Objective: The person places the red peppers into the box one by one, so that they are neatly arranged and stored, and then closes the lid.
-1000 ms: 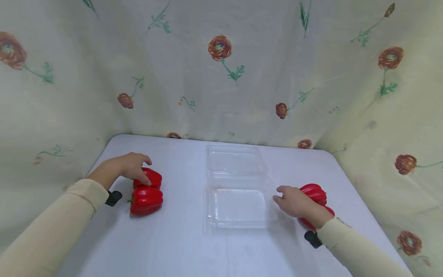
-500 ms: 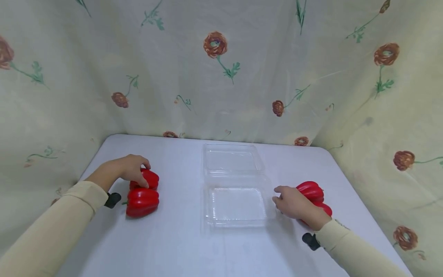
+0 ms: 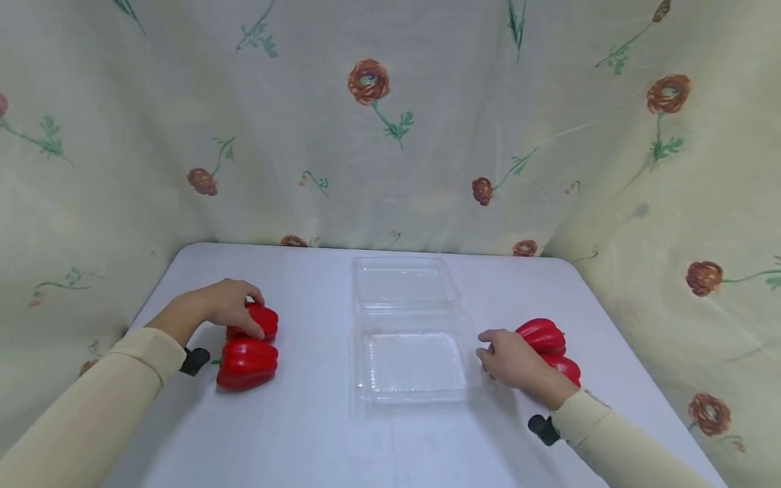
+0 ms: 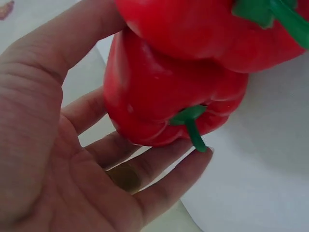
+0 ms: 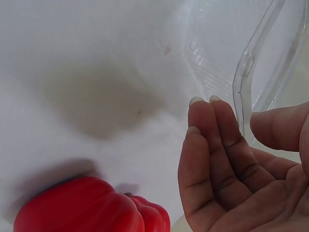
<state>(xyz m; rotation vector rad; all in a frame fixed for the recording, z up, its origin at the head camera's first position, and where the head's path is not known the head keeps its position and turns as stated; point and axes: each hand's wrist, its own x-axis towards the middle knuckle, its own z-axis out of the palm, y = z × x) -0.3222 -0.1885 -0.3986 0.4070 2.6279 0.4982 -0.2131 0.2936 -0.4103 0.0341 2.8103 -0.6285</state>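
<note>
In the head view my left hand (image 3: 230,303) grips the farther of two red bell peppers (image 3: 264,320) on the left. The left wrist view shows the thumb on one side of this pepper (image 4: 159,92) and the other fingers spread round it beside the green stem. A second red bell pepper (image 3: 247,364) lies against it, nearer me. My right hand (image 3: 514,357) is at the right edge of an opened clear plastic clamshell container (image 3: 360,366). In the right wrist view its fingers are relaxed, with the container's rim (image 5: 241,82) between thumb and fingertips.
Two more red bell peppers, one farther (image 3: 543,335) and one nearer (image 3: 564,367), lie beside my right hand, partly hidden by it. The container's hinged lid (image 3: 399,281) lies flat toward the back of the white table (image 3: 317,434). A flowered curtain (image 3: 305,122) surrounds the table.
The left fingers have closed further round the far left pepper. The right hand stays at the container's edge. The whole head view has shifted slightly.
</note>
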